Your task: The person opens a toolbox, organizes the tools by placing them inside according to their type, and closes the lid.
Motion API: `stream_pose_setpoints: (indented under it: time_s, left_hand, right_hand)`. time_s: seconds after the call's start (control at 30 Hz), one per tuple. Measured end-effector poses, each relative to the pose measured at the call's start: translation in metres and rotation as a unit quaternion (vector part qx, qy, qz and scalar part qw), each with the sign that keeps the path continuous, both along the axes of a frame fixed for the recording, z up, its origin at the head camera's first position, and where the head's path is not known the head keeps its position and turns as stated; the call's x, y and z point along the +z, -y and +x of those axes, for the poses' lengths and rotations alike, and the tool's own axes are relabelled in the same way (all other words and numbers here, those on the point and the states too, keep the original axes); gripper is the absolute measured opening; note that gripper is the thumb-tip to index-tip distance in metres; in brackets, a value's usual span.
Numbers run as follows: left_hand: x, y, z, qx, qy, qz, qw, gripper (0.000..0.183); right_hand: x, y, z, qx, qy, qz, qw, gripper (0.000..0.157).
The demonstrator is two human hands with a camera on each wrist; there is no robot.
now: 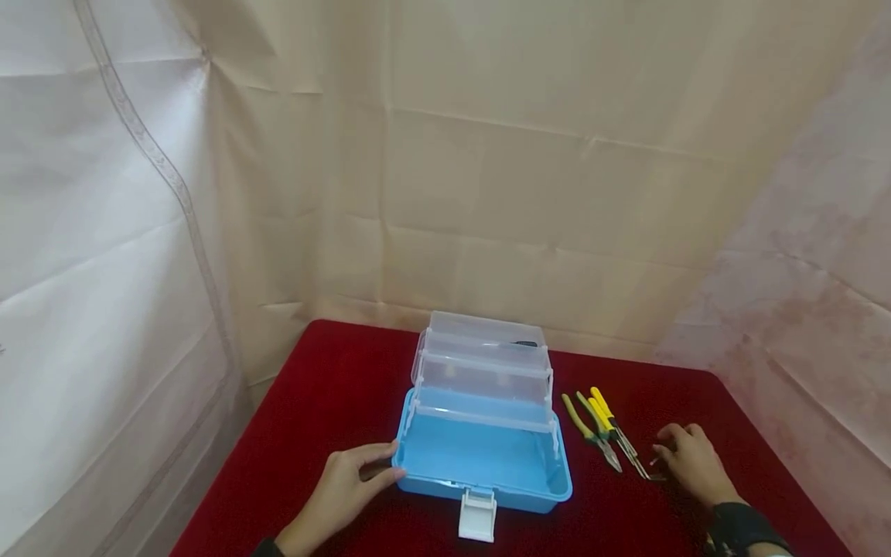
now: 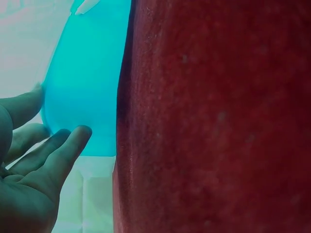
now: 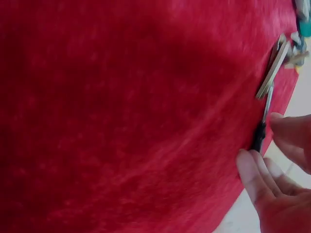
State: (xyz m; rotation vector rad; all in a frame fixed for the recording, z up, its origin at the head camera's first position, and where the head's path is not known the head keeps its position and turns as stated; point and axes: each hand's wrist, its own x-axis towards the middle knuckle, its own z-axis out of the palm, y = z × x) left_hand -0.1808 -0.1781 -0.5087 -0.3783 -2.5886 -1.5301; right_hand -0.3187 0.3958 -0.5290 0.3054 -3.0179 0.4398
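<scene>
A pale blue toolbox (image 1: 480,452) stands with its clear trays (image 1: 487,371) unfolded toward the back. My left hand (image 1: 351,483) holds its front left corner, thumb at the front and fingers around the side. The left wrist view shows these fingertips (image 2: 83,133) against the blue wall (image 2: 90,73). On the right, my right hand (image 1: 692,464) is low over the cloth beside the tools. A small screwdriver with a black handle (image 3: 259,137) lies between its thumb and fingers, which stand apart around it; firm contact is unclear.
Pliers with green-yellow handles (image 1: 579,419) lie right of the toolbox. Beside them are yellow-handled screwdrivers (image 1: 602,406) and a bent metal key (image 1: 653,477). The toolbox's white latch (image 1: 477,517) hangs at the front. Red cloth (image 1: 327,402) covers the table; fabric walls (image 1: 487,193) surround it.
</scene>
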Motion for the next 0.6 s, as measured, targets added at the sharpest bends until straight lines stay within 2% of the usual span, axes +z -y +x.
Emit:
stream_pose_setpoints:
  time_s: [0.1,0.3,0.4,0.5,0.6]
  left_hand:
    - [0.0,-0.001,0.002,0.003,-0.001,0.001,1.0,0.056]
    - [-0.001,0.002,0.002,-0.002,0.007,0.008,0.9999,0.055]
    - [-0.002,0.002,0.002,-0.004,0.005,0.009,0.9999,0.054]
    - [-0.002,0.002,0.001,-0.008,0.005,0.011,0.9999,0.054]
    - [-0.001,0.002,-0.001,-0.008,-0.003,0.011,0.9999,0.053]
  right_hand:
    - [-0.001,-0.008,-0.002,0.005,-0.018,0.004,1.0,0.009]
    - [0.001,-0.016,-0.004,0.035,-0.017,0.024,0.999,0.032]
    - [-0.001,-0.022,-0.003,0.041,-0.035,0.028,0.998,0.026]
    - [-0.003,-0.031,-0.002,0.065,-0.052,0.042,0.996,0.019]
    - [-0.006,-0.04,-0.002,0.094,-0.054,0.051,0.993,0.022]
